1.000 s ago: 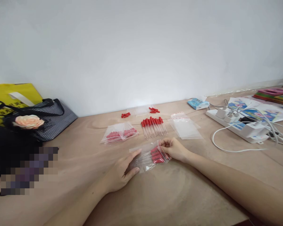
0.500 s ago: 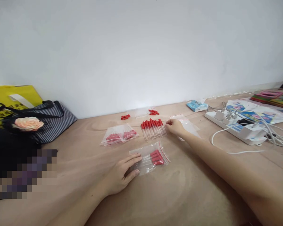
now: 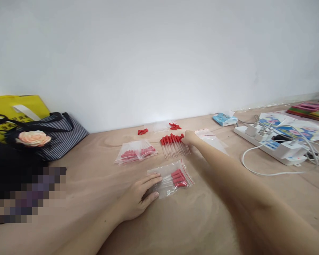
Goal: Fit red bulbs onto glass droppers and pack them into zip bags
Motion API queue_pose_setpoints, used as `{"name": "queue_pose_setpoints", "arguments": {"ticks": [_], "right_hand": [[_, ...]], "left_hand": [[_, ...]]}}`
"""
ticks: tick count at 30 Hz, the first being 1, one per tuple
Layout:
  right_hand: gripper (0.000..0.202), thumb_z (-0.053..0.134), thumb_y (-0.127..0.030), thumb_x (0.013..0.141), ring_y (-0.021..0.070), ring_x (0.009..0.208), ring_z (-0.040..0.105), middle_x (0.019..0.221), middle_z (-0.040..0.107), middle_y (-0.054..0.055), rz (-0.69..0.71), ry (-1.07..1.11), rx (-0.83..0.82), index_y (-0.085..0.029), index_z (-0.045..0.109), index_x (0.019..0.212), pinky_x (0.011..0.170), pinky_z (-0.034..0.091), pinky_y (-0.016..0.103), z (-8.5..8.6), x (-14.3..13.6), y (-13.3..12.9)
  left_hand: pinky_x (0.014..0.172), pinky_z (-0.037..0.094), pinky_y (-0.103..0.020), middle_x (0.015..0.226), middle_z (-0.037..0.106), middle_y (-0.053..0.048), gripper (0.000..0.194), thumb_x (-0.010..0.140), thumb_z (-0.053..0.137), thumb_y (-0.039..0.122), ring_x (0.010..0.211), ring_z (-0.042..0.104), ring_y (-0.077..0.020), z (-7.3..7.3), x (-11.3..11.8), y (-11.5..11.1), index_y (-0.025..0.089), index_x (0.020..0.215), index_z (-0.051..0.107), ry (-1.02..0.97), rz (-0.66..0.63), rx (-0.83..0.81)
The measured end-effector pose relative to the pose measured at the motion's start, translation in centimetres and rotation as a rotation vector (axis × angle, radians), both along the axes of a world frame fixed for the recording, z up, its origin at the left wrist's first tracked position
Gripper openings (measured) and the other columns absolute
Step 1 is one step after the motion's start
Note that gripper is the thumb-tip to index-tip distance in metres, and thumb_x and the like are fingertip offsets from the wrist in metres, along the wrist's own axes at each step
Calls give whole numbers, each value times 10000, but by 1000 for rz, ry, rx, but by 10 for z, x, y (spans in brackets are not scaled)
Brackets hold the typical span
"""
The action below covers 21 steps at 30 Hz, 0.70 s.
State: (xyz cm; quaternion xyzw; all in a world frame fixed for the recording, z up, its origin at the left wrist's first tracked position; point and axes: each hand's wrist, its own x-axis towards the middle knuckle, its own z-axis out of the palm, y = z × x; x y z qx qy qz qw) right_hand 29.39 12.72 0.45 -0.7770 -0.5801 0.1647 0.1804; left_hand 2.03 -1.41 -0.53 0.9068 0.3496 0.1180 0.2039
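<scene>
My left hand (image 3: 140,194) lies on the table with its fingers stretched and apart, fingertips resting on the left end of a clear zip bag (image 3: 167,189). Inside that bag are several glass droppers with red rubber bulbs (image 3: 178,177). Farther out, a row of similar droppers (image 3: 172,145) lies side by side, red ends away from me. At the right end of this row, my right hand (image 3: 190,138) is closed on the red bulb of a dropper; its fingertips are partly hidden. A flat zip bag (image 3: 211,140) lies under and beyond my right wrist.
Filled zip bags (image 3: 135,152) lie left of the row. Loose red bulbs (image 3: 143,131) and a bag of clear tubes (image 3: 161,126) lie near the wall. Rightward are a tissue pack (image 3: 224,119) and a power strip (image 3: 271,145) with cables; leftward, a striped bag (image 3: 69,138).
My right hand has moved slightly left and away from me, from beside the row onto its rightmost red bulb. My left hand stays on the bag. The view has shifted slightly.
</scene>
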Motion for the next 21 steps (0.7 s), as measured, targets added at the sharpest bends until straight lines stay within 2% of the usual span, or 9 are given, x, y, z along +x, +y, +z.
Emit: {"name": "queue_pose_setpoints", "arguments": {"ticks": [5,8,11,12,14,17,19,21], "right_hand": [[119,579,-108,608,253,738,600,691,610,118,15,11,66,-106,600,724,580,412,266,0,1,-2],[309,540,-153,660,211,717,594,766,611,114,2,63,150,-69,549,957,584,421,251,2,8,-17],[567,441,-176,730,142,600,575,737,584,44,28,197,239,-70,264,1259,537,433,233,3,18,-48],[619,413,-171,737,128,520,550,677,553,1,73,365,283,-90,164,1298,489,428,234,2,20,-60],[622,420,-181,721,108,444,508,618,480,-59,141,637,363,-163,158,1285,433,415,229,-3,22,-86],[518,484,-227,691,101,449,515,608,461,-80,59,885,475,-204,259,1158,451,444,239,-15,16,-115],[495,539,-267,666,112,486,544,613,474,-81,-12,1005,512,-213,272,1079,496,478,264,-23,8,-125],[499,579,-308,647,124,521,566,623,487,-77,-26,1088,536,-223,271,1029,536,497,287,-30,0,-128]], "left_hand": [[1007,326,-396,1325,417,-36,396,852,416,303,1212,380,-198,1,1,0,245,1244,427,8,0,-11],[1013,317,-397,1325,417,-40,412,852,411,313,1218,371,-196,2,2,0,236,1257,408,25,2,-8],[1015,310,-407,1328,412,-45,441,849,413,316,1227,357,-201,1,2,0,225,1279,376,43,19,-12],[1015,311,-407,1328,413,-45,439,850,411,316,1227,357,-202,1,2,0,224,1277,378,43,21,-10],[1011,316,-404,1326,415,-44,421,852,406,320,1222,364,-204,0,2,0,224,1262,399,39,17,-4],[1004,327,-399,1322,421,-42,404,854,401,331,1213,377,-206,0,2,0,230,1245,420,37,14,5],[999,331,-400,1317,427,-39,400,856,399,330,1206,386,-206,1,3,0,239,1245,416,34,13,16],[994,337,-401,1307,439,-37,406,855,400,320,1199,395,-206,2,3,-1,248,1255,396,28,14,28]]}}
